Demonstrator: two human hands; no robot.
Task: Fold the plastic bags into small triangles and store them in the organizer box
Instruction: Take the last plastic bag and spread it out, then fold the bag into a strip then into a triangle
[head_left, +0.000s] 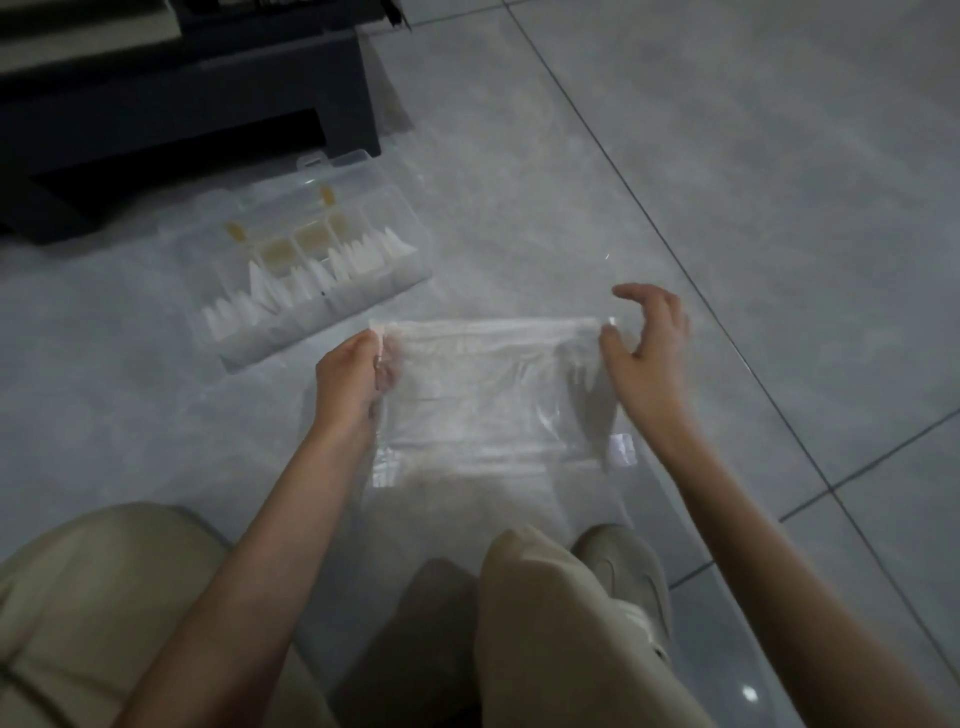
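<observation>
A clear plastic bag (483, 395) lies spread on the tiled floor in front of my knees, its far edge folded over. My left hand (348, 379) pinches the bag's far left corner. My right hand (649, 348) pinches the far right corner with thumb and finger, the other fingers raised. The clear organizer box (311, 280) lies open on the floor to the left, beyond my left hand. Several white folded triangles stand in its compartments.
A dark low piece of furniture (208, 104) stands at the back left, just behind the box. More clear plastic sheeting (519, 182) covers the floor beyond the bag. My beige trouser legs and a shoe (628, 571) fill the near edge.
</observation>
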